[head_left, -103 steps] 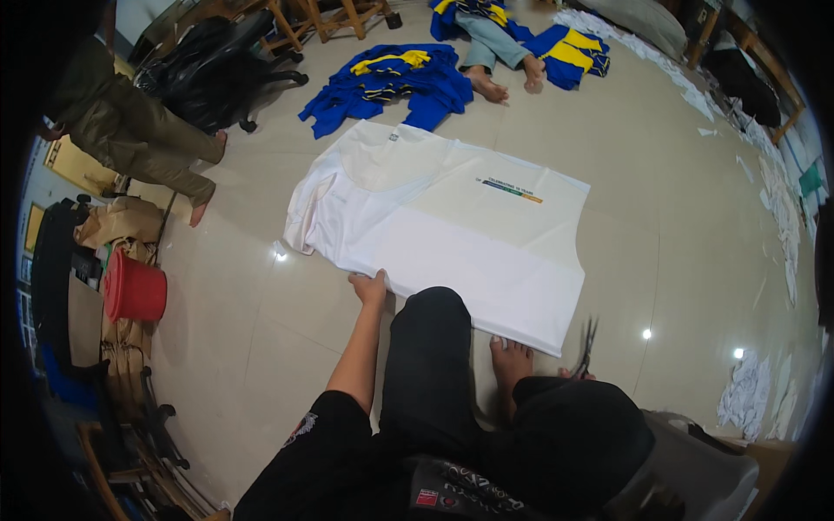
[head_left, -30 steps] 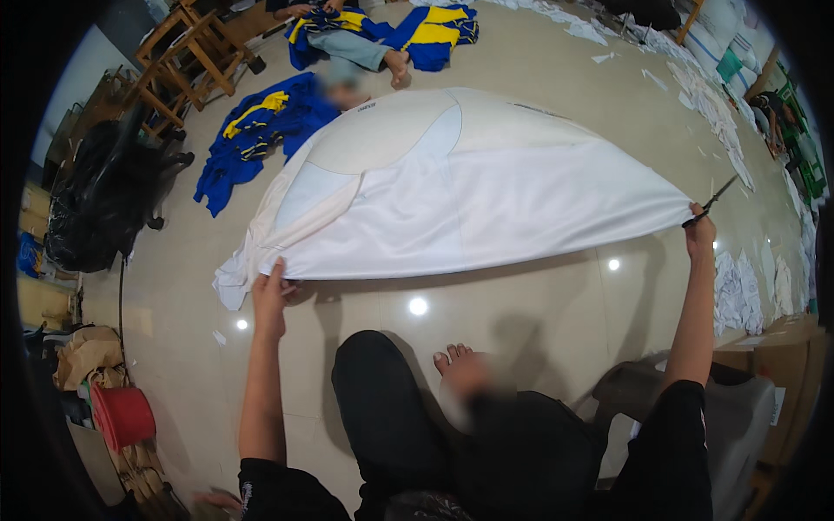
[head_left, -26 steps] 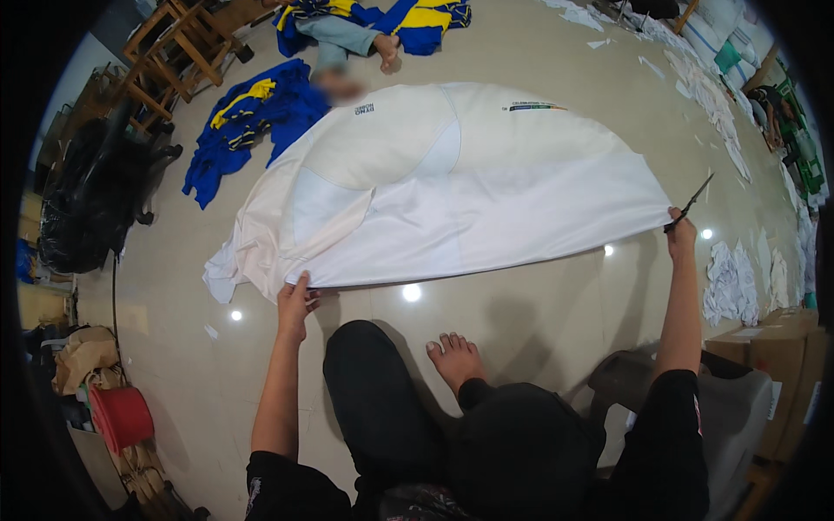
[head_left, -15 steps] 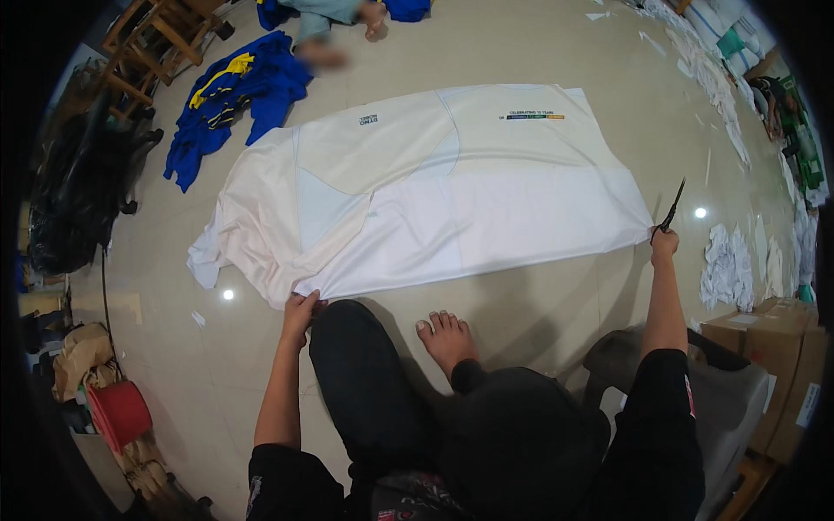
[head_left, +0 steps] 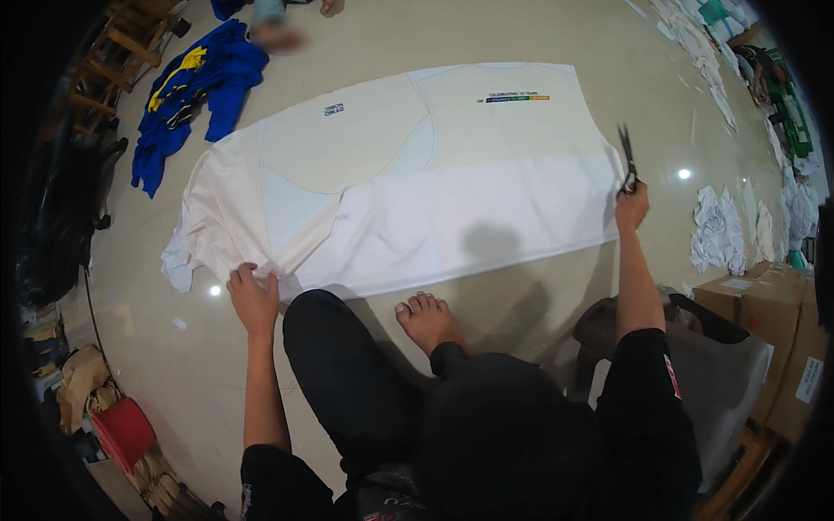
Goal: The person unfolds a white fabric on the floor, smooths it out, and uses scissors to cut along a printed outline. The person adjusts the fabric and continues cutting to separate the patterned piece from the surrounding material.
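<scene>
Hands pin white cloth (head_left: 434,200) flat on beige tiled floor (head_left: 521,52): left hand (head_left: 254,295) clutches its edge, right hand (head_left: 632,201) holds scissors (head_left: 625,156).

brown cardboard boxes (head_left: 764,313) | far right, by grey bin | white rectangular labels (head_left: 807,380) on sides

A white fabric sheet (head_left: 408,191) with a small multicoloured printed strip lay on a beige floor (head_left: 521,35); blue-and-yellow garments (head_left: 195,87) beside it; black trousers (head_left: 347,382).
</scene>
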A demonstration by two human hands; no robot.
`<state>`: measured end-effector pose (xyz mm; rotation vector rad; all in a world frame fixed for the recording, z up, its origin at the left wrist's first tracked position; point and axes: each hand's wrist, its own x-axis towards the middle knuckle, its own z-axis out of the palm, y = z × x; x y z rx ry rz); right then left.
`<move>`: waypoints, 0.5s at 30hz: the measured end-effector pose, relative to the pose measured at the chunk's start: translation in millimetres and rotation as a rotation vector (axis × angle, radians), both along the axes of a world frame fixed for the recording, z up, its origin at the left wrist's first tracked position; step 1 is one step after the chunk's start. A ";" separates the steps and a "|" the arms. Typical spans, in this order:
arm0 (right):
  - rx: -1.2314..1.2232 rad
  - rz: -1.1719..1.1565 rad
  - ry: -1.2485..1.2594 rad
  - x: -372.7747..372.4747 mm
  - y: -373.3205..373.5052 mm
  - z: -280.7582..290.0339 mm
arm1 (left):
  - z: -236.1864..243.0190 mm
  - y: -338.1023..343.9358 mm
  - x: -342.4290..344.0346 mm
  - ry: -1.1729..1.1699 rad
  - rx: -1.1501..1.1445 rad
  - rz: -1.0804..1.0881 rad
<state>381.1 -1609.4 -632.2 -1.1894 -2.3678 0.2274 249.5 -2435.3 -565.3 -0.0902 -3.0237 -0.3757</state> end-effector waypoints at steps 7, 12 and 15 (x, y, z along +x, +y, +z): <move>-0.209 0.214 0.042 -58.5 -41.9 -12.7 | -26.4 19.9 -36.7 -0.080 0.072 -0.183; -0.144 0.244 0.022 -73.6 -52.2 -21.4 | -47.3 1.8 -30.9 -0.198 -0.051 -0.137; -0.150 0.228 0.011 -70.6 -56.2 -15.8 | -40.5 1.2 -27.4 -0.238 0.326 -0.084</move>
